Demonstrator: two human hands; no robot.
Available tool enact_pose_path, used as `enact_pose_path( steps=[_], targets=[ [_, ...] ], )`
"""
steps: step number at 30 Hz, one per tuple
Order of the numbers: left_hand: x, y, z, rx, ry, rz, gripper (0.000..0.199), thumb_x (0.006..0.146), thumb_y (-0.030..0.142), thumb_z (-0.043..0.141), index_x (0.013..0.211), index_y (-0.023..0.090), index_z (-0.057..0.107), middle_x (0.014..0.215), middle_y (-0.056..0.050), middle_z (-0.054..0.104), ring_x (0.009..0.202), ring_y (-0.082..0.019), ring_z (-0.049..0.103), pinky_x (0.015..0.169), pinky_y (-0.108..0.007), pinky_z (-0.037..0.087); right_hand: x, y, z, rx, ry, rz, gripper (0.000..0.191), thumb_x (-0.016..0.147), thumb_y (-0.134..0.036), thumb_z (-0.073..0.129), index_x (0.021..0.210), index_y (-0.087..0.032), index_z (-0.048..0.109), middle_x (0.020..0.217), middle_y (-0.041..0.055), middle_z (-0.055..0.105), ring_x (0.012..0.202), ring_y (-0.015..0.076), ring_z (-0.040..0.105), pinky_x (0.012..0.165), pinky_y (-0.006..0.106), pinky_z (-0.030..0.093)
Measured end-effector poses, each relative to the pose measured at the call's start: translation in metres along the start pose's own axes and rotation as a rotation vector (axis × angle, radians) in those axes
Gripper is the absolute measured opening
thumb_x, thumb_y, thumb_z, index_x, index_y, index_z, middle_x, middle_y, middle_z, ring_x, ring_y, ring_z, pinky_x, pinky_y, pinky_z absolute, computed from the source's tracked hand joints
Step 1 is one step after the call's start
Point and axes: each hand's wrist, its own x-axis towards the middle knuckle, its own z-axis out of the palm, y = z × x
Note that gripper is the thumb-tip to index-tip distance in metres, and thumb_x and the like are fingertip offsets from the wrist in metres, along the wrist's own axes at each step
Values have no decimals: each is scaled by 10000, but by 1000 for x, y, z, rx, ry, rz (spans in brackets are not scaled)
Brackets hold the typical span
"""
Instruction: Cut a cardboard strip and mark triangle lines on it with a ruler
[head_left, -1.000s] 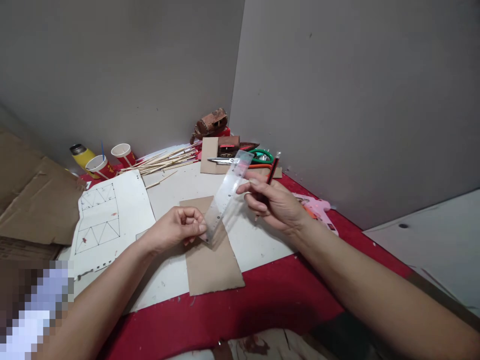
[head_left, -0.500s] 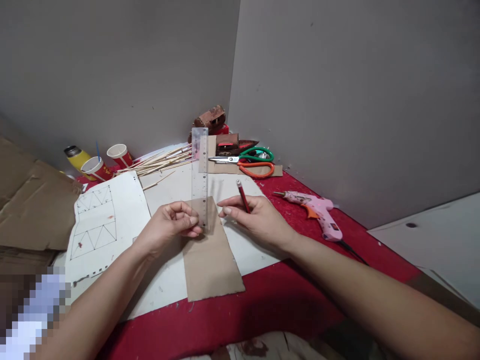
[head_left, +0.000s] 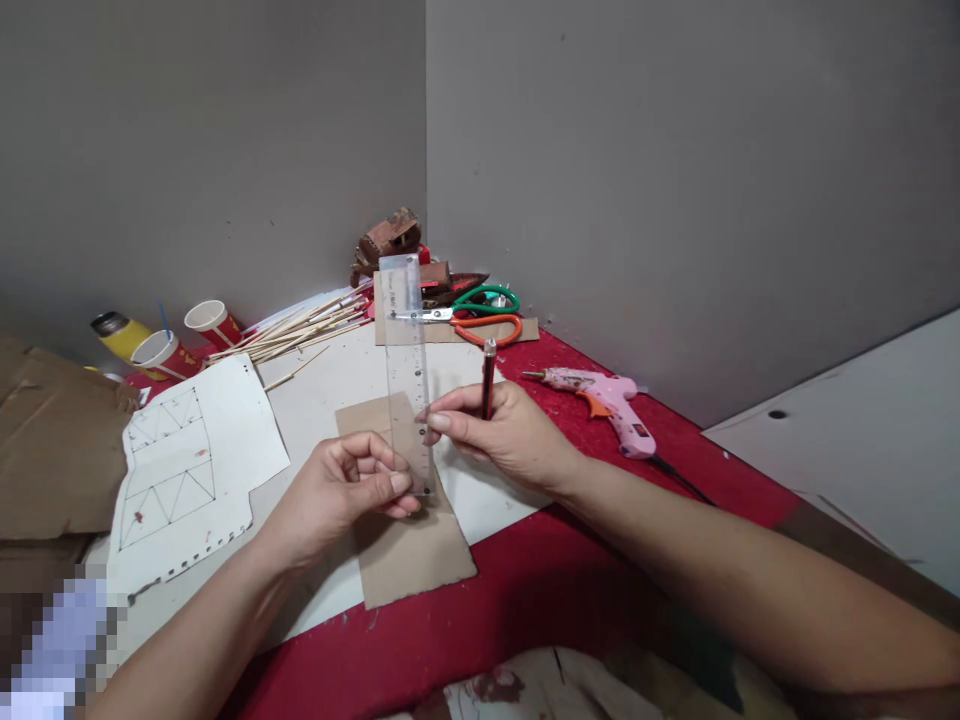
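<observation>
Right above a piece of brown cardboard [head_left: 416, 560], a clear plastic ruler [head_left: 409, 380] is held up roughly vertical, its lower end pinched between thumb and fingers of the left hand [head_left: 341, 485]. A dark red and black pencil [head_left: 488, 380] is gripped in the right hand [head_left: 502, 430], whose fingertips are seen at the ruler's edge; contact can't be told for sure. Lettering is printed near the ruler's top, but it's way too tiny to be read, and the yellow print on the red paper cups [head_left: 163, 357] can't be made out either. Zigzag triangles are drawn on a paper sheet [head_left: 240, 410] to the left. As for the surface [head_left: 517, 590], it's covered in red and partly overlaid by white sheeting [head_left: 487, 505], with a pink glue gun [head_left: 611, 395], scissors [head_left: 454, 313] and thin sticks [head_left: 296, 332] scattered around. Everything's backed by plain gray walls [head_left: 225, 120] joined at a corner.
</observation>
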Motion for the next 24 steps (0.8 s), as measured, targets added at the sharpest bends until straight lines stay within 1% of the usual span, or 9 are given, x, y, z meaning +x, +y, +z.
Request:
enact_pose_path(
  steps=[2,6,8,11,15,19,24],
  targets=[
    [-1,-1,1,6,-1,-6,324,673,267,920,749,128,637,682,0,734,618,-120,730,610,-179,577,-1,-2,0,0,-12,-1,292,704,-417,842,809,-156,767,667,19,718,480,71,417,495,241,339],
    [-2,-1,2,16,-16,-18,300,679,250,916,749,126,652,663,11,722,622,-117,732,618,-175,573,-2,-3,0,11,-20,-2,267,696,-400,845,815,-171,774,694,32,740,600,127,596,590,260,437],
    [-3,-1,3,25,-24,-18,294,684,249,914,750,125,656,655,11,719,615,-112,727,616,-170,568,-2,-3,0,33,-23,-2,251,690,-383,849,798,-172,767,682,27,737,638,141,634,635,272,470],
    [-3,0,4,46,-40,-20,288,692,247,909,748,122,656,638,8,714,602,-104,717,610,-164,559,-2,-6,1,44,-37,-2,221,705,-356,834,782,-168,748,652,13,716,631,140,634,599,262,470],
    [-4,1,6,47,-55,-12,274,705,231,899,745,122,651,643,17,709,590,-92,704,604,-158,550,-2,-9,3,45,-40,27,195,707,-320,812,769,-160,720,625,1,693,588,127,605,514,239,422],
    [-6,-1,7,48,-58,-6,249,719,219,888,760,124,662,647,24,701,592,-88,697,604,-156,545,-3,-12,3,51,-46,32,208,694,-315,816,769,-155,705,614,-5,685,572,116,589,502,228,406],
    [-10,1,10,97,-66,0,232,742,239,872,770,130,669,613,-2,708,573,-90,680,592,-159,527,-4,-14,4,61,-51,6,182,698,-307,810,753,-165,711,597,-9,681,568,117,585,490,230,396]
  ],
)
